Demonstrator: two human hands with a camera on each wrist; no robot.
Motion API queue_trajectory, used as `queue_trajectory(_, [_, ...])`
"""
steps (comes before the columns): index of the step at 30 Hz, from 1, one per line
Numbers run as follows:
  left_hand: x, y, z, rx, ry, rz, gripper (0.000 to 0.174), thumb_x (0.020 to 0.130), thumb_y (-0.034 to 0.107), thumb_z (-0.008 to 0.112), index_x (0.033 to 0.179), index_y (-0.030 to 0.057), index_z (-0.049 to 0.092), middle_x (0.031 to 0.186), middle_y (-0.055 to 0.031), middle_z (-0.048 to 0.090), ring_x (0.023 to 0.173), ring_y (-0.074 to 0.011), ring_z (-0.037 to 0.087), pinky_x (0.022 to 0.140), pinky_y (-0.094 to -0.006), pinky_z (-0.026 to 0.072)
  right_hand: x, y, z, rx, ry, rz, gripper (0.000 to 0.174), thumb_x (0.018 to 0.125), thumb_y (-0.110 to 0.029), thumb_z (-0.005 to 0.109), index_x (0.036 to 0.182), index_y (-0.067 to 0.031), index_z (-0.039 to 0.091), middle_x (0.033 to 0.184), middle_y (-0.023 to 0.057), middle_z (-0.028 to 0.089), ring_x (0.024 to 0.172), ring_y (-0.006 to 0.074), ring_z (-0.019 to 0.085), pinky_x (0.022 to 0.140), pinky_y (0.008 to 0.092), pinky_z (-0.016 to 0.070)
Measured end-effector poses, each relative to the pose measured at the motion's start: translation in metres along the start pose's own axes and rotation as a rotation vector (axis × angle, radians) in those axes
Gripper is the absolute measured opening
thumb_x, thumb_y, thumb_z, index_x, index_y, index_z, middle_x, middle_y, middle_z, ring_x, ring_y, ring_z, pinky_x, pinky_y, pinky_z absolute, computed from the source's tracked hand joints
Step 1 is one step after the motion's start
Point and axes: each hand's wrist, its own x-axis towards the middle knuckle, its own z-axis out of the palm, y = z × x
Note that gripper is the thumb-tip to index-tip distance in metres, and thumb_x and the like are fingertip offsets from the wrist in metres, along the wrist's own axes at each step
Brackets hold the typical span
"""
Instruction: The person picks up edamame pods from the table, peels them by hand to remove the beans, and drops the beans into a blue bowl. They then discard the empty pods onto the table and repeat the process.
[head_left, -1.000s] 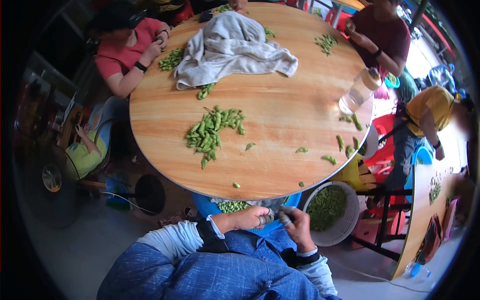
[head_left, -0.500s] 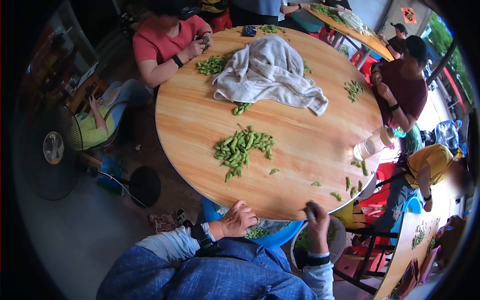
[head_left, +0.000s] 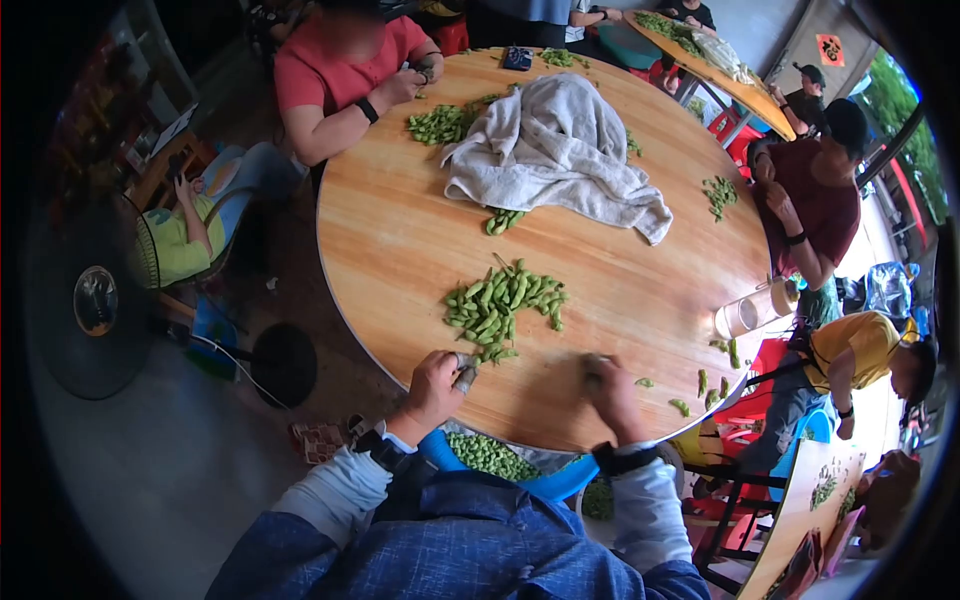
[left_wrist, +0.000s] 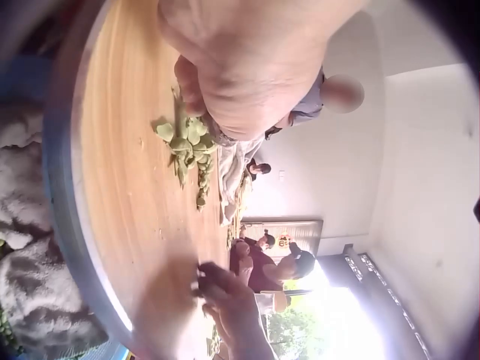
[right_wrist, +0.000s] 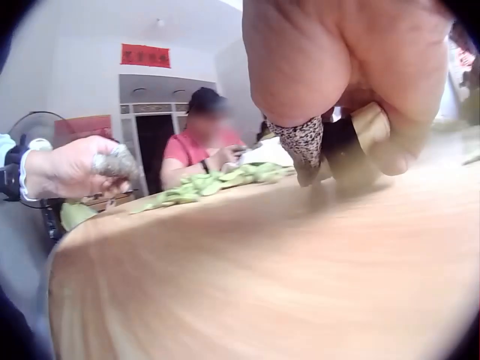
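Left hand: bent fingers by the near left edge of the pod pile; whether they pinch a pod, I cannot tell; left hand (head_left: pixel 436 390), a grey covering (right_wrist: pixel 114 163) on its thumb.
Right hand: right of the pile, fingers bent down toward the counter; right hand (head_left: pixel 614 400), a speckled covering (right_wrist: pixel 304 146) on its thumb; the tips are blurred, so I cannot tell whether it holds anything.
Green pods: heaped near the middle of the near half; green pods (head_left: pixel 500 303).
Counter: round, wood-grained; counter (head_left: pixel 390 240).
Cloth: crumpled on the far side; cloth (head_left: pixel 560 150).
Bottle: near the right rim; bottle (head_left: pixel 750 309), loose pods (head_left: pixel 702 383) nearer.
Blue tub: below the near edge; blue tub (head_left: pixel 562 482), containing green beans (head_left: pixel 490 456).
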Motion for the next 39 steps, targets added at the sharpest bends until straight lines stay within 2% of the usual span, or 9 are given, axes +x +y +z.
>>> queue_trajectory(4, [0.023,-0.002,0.013,0.162,-0.102,0.032,0.015,0.067,0.011,0.061,0.076,0.0019,0.053,0.074,-0.0138,0.054,0.073,-0.0308,0.052,0.065,-0.0394,0.0417,-0.039,0.04,-0.047,-0.147,0.181,0.163,0.018,0.07,-0.003,0.058,0.087,-0.0013,0.06,0.077,0.0145,0.055,0.068,0.023,0.057,0.059,0.0285,0.0453])
queue_trajectory(9, [0.035,-0.016,0.031,0.217,-0.151,0.009,0.013,0.066,0.011,0.06,0.072,0.0028,0.051,0.072,-0.015,0.053,0.073,-0.0322,0.051,0.064,-0.0413,0.0409,-0.067,0.001,-0.051,0.267,0.185,0.492,0.016,0.075,-0.007,0.06,0.088,0.003,0.06,0.077,0.0134,0.062,0.069,0.0144,0.057,0.062,0.0269,0.0455])
queue_trajectory(14, [0.036,-0.001,0.007,-0.009,-0.134,-0.209,0.011,0.069,0.009,0.058,0.077,0.0034,0.054,0.072,-0.0179,0.056,0.066,-0.0357,0.053,0.059,-0.0379,0.0434,-0.066,-0.022,-0.017,0.385,0.091,0.33,0.016,0.076,-0.001,0.057,0.091,0.0038,0.059,0.083,0.0112,0.061,0.078,0.0152,0.058,0.07,0.0249,0.0458])
queue_trajectory(18, [0.033,-0.01,0.011,-0.591,-0.166,-0.457,0.006,0.075,0.004,0.055,0.08,0.0007,0.055,0.065,-0.0057,0.057,0.057,-0.0145,0.053,0.053,-0.0259,0.0419,-0.048,-0.058,-0.001,0.544,-0.059,0.298,0.017,0.078,-0.003,0.056,0.094,0.0038,0.058,0.085,0.0085,0.061,0.078,0.0123,0.056,0.07,0.0234,0.0449])
queue_trajectory(21, [0.03,0.019,0.002,-0.767,-0.336,-0.671,0.004,0.078,0.003,0.053,0.08,-0.0002,0.055,0.065,-0.0003,0.054,0.058,-0.0073,0.048,0.053,-0.0222,0.0404,-0.035,-0.078,0.005,0.798,-0.12,0.252,0.024,0.079,-0.005,0.055,0.102,0.0036,0.054,0.087,0.0062,0.059,0.08,0.0106,0.054,0.07,0.0221,0.0438])
queue_trajectory(28, [0.009,0.056,0.008,-0.639,-0.514,-0.348,0.004,0.077,0.002,0.054,0.079,-0.0012,0.056,0.067,0.0011,0.054,0.061,-0.0048,0.045,0.055,-0.0209,0.0389,-0.031,-0.089,0.014,0.867,-0.163,0.16,0.022,0.079,-0.003,0.055,0.099,0.0036,0.054,0.088,0.0055,0.059,0.081,0.0089,0.053,0.072,0.0211,0.0429])
queue_trajectory(32, [0.006,0.066,0.011,-0.89,-0.544,-0.509,0.005,0.076,0.001,0.054,0.08,-0.002,0.055,0.067,-0.0001,0.054,0.062,-0.0061,0.047,0.055,-0.021,0.0398,-0.037,-0.082,0.01,1.017,-0.139,0.208,0.017,0.078,-0.003,0.056,0.094,0.0028,0.056,0.086,0.004,0.06,0.081,0.0096,0.053,0.075,0.0241,0.0431])
queue_trajectory(35, [0.007,0.076,0.01,-0.854,-0.564,-0.554,0.004,0.077,0.001,0.053,0.08,-0.0017,0.055,0.067,-0.0011,0.054,0.063,-0.0072,0.05,0.054,-0.0209,0.0406,-0.039,-0.083,0.003,1.086,-0.124,0.3,0.016,0.079,-0.009,0.057,0.093,-0.0014,0.059,0.08,0.0012,0.059,0.071,0.0072,0.053,0.063,0.02,0.0418])
queue_trajectory(39, [0.001,0.073,0.014,-0.876,-0.638,-0.664,0.004,0.079,0.003,0.052,0.078,-0.0007,0.054,0.065,-0.002,0.054,0.059,-0.0081,0.05,0.051,-0.0209,0.0408,-0.046,-0.079,0.003,1.064,-0.081,0.314,0.022,0.079,-0.011,0.056,0.1,-0.0021,0.056,0.083,0.0002,0.058,0.073,0.006,0.051,0.061,0.0182,0.0388])
